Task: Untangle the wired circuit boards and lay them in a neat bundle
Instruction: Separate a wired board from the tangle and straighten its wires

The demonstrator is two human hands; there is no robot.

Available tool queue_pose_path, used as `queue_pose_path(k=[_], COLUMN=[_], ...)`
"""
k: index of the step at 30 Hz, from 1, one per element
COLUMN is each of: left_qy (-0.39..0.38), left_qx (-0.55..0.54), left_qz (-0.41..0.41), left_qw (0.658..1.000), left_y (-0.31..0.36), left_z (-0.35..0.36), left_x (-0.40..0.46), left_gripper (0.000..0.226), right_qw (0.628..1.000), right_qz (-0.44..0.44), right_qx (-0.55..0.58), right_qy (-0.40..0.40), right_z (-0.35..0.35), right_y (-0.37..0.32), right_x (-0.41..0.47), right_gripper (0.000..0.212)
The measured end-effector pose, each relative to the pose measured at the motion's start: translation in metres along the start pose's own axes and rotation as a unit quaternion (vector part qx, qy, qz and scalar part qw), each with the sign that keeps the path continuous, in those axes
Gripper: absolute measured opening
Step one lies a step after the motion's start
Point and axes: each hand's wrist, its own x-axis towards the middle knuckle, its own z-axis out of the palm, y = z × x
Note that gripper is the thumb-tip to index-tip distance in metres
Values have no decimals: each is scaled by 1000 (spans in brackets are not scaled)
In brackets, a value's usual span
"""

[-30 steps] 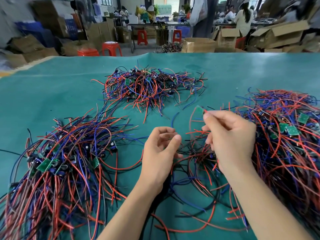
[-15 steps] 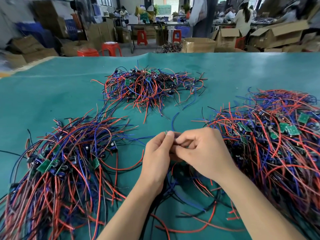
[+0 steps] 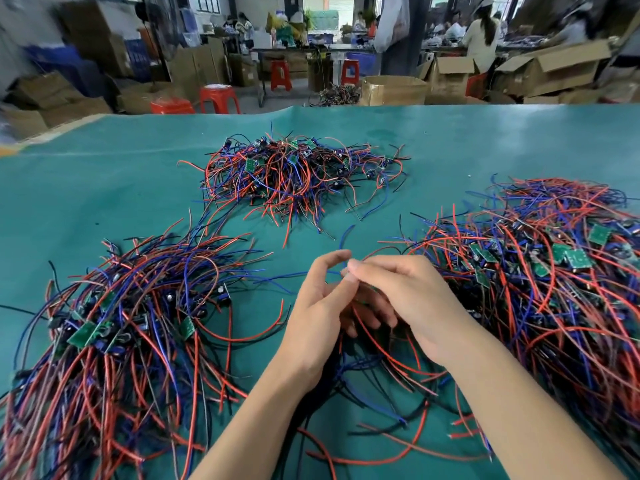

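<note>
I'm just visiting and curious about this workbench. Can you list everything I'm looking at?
Heaps of red, blue and black wires with small green circuit boards: three; far centre, near left, right.
Loose wires under the hands: several, red, blue, black; near centre.
Teal table cover: one, under everything.
Red plastic stools: at least four, beyond the table.
Brown cardboard boxes: many, background.
People: several, far back, blurred.
Left hand: pinches wires, centre.
Right hand: pinches wires, fingertips meeting the left's.

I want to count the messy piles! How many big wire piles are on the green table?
3. One pile at the near left, one pile at the far middle, one pile at the right. Loose wires also lie under the hands.
</note>
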Motion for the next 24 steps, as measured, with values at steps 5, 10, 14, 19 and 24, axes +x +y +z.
queue_pose_path(k=[5, 10, 14, 19, 24], left_qy=[20, 27, 19, 5, 20], left_qx=[-1, 16, 19, 26, 71], left_qz=[-18, -3, -18, -6, 9], left_qw=[1000, 999, 999, 1000, 997], left_y=[0, -3, -5, -6, -6], left_z=[2, 0, -1, 1, 0], left_x=[1, 3, 2, 2, 2], left_gripper=[19, 18, 16, 17, 33], right_qw=[998, 973, 964, 965, 972], right_qz=[-11, -152, -135, -113, -87], right_qx=[51, -102, -52, -9, 12], right_qy=[37, 141, 223, 234, 220], right_z=[-5, -6, -18, -38, -29], right_y=[-1, 0, -2, -9, -6], right_x=[0, 3, 7, 7, 7], right_gripper=[12, 15, 22, 22, 20])
